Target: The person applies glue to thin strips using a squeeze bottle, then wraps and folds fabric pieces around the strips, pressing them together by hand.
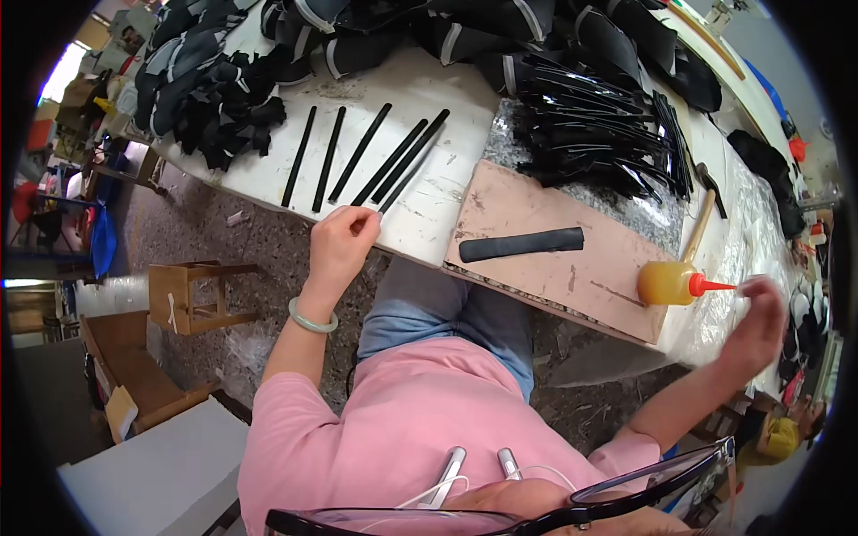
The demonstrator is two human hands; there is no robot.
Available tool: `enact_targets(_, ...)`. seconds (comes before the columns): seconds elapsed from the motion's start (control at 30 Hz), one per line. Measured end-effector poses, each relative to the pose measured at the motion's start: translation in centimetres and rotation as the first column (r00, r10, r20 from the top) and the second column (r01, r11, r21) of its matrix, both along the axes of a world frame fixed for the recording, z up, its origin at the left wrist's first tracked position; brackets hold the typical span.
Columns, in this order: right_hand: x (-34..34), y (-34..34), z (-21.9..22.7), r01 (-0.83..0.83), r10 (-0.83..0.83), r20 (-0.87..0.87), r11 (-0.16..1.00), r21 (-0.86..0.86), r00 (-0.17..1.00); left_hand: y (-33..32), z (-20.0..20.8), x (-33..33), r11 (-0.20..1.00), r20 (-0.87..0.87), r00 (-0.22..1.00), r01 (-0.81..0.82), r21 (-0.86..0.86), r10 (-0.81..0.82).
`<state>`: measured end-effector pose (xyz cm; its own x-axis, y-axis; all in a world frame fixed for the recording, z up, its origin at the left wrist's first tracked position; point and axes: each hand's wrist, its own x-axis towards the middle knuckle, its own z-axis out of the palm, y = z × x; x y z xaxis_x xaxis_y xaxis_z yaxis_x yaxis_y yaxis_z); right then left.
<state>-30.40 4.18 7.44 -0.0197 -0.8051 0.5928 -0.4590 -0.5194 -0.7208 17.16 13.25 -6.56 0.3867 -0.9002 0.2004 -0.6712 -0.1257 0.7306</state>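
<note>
My left hand [341, 248] is at the near edge of the white tabletop, thumb and forefinger pinched at the near end of a thin black strip [413, 172]. Beside it, several black strips [356, 154] lie slanted, roughly side by side. A wider black strip [521, 244] rests flat on the pinkish board [545, 284]. On the board's right part, a squeeze bottle [666, 282] of yellow liquid lies on its side, its red nozzle pointing right. My right hand [755, 326] is just past the nozzle tip, its fingers blurred; whether it touches the nozzle is unclear.
A bundle of glossy black strips [585, 125] lies on a speckled slab behind the board, with a hammer [706, 201] to its right. Black cut pieces [357, 54] heap along the back. Clear plastic sheeting [737, 250] covers the right side. A wooden stool [188, 297] stands at left.
</note>
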Motion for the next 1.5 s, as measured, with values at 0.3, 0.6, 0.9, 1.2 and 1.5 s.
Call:
enact_targets(0.3,21.7,2.5,-8.3,-0.726,0.394,0.621,0.494,0.479,0.678,3.7,1.9,-10.1,0.992,-0.879,0.472,0.124,-0.015,-0.072)
enact_targets(0.6,17.0,-1.9,-6.7,-0.597,0.569,0.337,0.363,0.715,0.75,1.3,0.4,-9.2,0.952,-0.487,0.819,0.246,-0.182,-0.305)
enact_targets(0.9,18.4,-6.2,-6.7,-0.374,0.839,-0.041,0.284,0.883,0.542,-1.6,-0.3,-7.3,0.97,-0.504,0.831,0.234,-0.066,-0.235)
enact_targets(1.2,20.0,-7.8,-7.2,-0.272,0.884,-0.035,0.181,0.945,0.465,-1.9,-0.9,-7.2,0.969,-0.52,0.821,0.237,-0.069,-0.238)
enact_targets(1.5,20.6,-7.8,-7.2,-0.209,0.886,-0.079,0.193,0.959,0.456,-2.1,0.7,-8.1,0.955,-0.391,0.879,0.298,0.003,-0.273)
